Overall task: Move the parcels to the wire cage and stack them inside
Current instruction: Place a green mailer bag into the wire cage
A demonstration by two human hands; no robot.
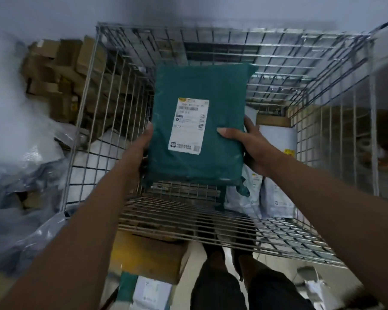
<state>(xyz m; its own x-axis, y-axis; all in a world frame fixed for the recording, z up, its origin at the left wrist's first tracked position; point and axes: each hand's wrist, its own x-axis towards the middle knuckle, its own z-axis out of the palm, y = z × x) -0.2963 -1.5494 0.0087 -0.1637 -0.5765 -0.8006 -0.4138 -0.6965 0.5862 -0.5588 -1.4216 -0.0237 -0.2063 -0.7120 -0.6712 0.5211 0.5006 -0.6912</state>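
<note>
Teal parcel [196,86] gripped by left hand [141,145], right hand [252,145], arms outstretched, seemingly over cage [233,30]

- The left hand [141,145] grips the green parcel's [195,86] left edge, with the forearm stretched forward.
- The right hand [250,146] grips the right edge, thumb lying on the parcel's face.

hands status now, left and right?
left hand: grips the left edge of the green parcel.
right hand: grips the same parcel's right edge, thumb on top.
</note>
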